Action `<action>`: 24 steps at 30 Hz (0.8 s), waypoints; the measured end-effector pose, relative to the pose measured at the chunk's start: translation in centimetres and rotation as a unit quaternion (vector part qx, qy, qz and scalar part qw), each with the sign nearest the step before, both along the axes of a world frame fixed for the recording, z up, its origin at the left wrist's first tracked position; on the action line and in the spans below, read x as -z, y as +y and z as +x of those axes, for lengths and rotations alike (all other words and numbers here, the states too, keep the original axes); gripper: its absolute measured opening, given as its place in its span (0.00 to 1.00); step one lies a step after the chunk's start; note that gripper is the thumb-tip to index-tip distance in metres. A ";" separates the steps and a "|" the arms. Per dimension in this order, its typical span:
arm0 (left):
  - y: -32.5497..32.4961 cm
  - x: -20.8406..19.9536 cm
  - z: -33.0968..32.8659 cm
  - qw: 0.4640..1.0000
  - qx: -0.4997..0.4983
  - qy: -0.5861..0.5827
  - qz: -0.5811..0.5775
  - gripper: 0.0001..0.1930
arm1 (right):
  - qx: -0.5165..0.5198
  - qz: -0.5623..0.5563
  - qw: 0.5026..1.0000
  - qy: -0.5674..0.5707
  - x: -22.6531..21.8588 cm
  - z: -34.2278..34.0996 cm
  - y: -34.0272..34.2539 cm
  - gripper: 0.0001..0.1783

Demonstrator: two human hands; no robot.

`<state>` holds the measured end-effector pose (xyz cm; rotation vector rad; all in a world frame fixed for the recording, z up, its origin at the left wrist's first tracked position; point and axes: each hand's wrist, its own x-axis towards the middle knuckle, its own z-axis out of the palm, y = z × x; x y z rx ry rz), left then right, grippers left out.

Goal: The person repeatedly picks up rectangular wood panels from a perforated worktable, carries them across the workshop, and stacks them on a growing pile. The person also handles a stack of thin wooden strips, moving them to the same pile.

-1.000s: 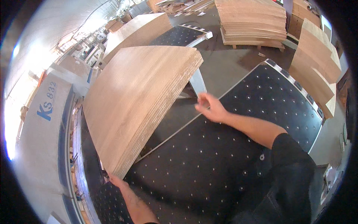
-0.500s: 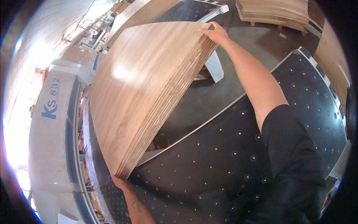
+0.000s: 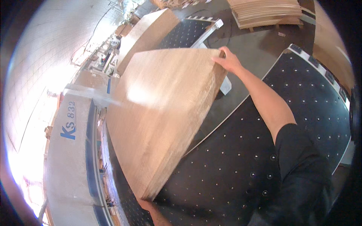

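A thick stack of wood-grain panels (image 3: 162,101) slants across the middle, its layered edge facing right and slightly blurred. My right hand (image 3: 227,60) is closed on the far right corner, thumb over the top face and fingers at the edge. At the near corner, my left hand (image 3: 148,206) supports the stack from below; its fingers are hidden under the panels. Below and to the right lies a black table (image 3: 226,162) dotted with small metal balls, and the stack's near end hangs over its edge.
A long grey-white machine beam (image 3: 73,150) with a blue stripe runs along the left. Another dotted black table (image 3: 184,34) and a wood-coloured block (image 3: 145,35) stand beyond the stack. More stacked boards (image 3: 266,13) sit on the floor at the far right.
The panel stack and both my hands have shifted lower and to the right in the picture. The view has also moved, showing more beyond the stack. Both hands keep their places at its corners.
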<state>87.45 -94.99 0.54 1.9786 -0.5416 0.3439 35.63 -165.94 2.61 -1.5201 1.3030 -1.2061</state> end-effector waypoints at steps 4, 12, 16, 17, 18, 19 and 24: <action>4.8 -0.9 -4.4 0.991 -0.110 -0.005 0.078 0.30 | 0.021 0.010 1.000 -0.006 -0.9 -5.1 6.7 0.42; 16.5 0.9 -14.2 0.982 -0.115 0.086 -0.120 0.33 | -0.005 0.053 0.999 -0.001 -2.2 -18.2 19.9 0.34; 23.1 1.4 -18.7 0.977 -0.149 0.113 -0.104 0.33 | -0.015 0.060 0.997 -0.043 -2.0 -24.8 26.5 0.26; 24.3 1.1 -19.5 0.976 -0.154 0.115 -0.101 0.33 | -0.006 0.069 0.996 -0.047 -2.0 -26.3 28.3 0.25; 25.3 0.6 -20.3 0.976 -0.157 0.115 -0.102 0.33 | -0.031 0.070 0.994 -0.074 -2.0 -27.8 30.2 0.21; 26.6 0.3 -21.8 0.975 -0.159 0.114 -0.101 0.33 | -0.053 0.056 0.993 -0.088 -2.1 -29.3 32.2 0.20; 30.2 -3.6 -31.9 0.951 -0.222 0.204 -0.060 0.44 | -0.127 0.069 0.984 -0.099 -2.5 -36.6 42.8 0.14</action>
